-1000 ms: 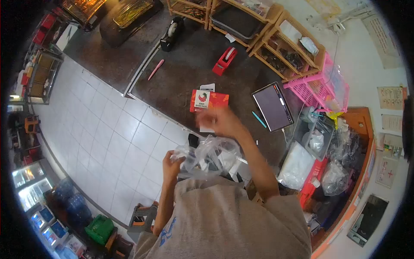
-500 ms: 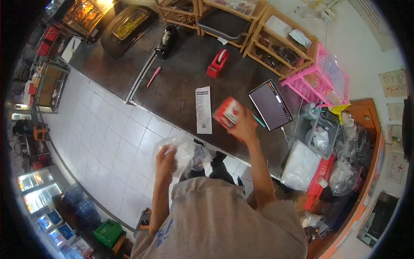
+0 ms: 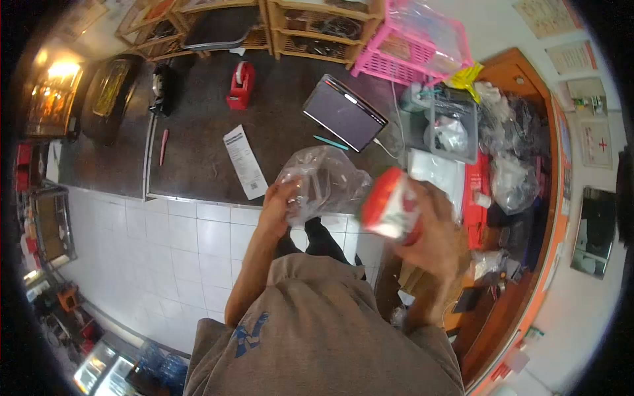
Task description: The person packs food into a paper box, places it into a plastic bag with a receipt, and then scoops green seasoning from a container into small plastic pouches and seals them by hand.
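Note:
A clear plastic bag (image 3: 327,181) hangs from my left hand (image 3: 281,203), whose fingers are closed on its left side at the counter's front edge. To the right, my right hand (image 3: 429,228) grips a red and white box (image 3: 389,208), blurred by motion and close to the bag's right side. Behind my left hand, a long printed receipt (image 3: 245,162) lies flat on the dark counter (image 3: 198,145). A tablet (image 3: 345,113) rests further back, with a teal pen (image 3: 330,142) in front of it.
A red tape dispenser (image 3: 240,86), a black one (image 3: 158,90) and a pink pen (image 3: 164,146) are on the counter. Wicker shelves (image 3: 317,33) and a pink basket (image 3: 396,59) stand at the back. A grey bin (image 3: 454,135) and white plastic bags (image 3: 439,173) sit right.
The red box has gone from the counter into my right hand and moved right, uncovering the receipt. The bag in my left hand is now raised and spread wider. The view has turned.

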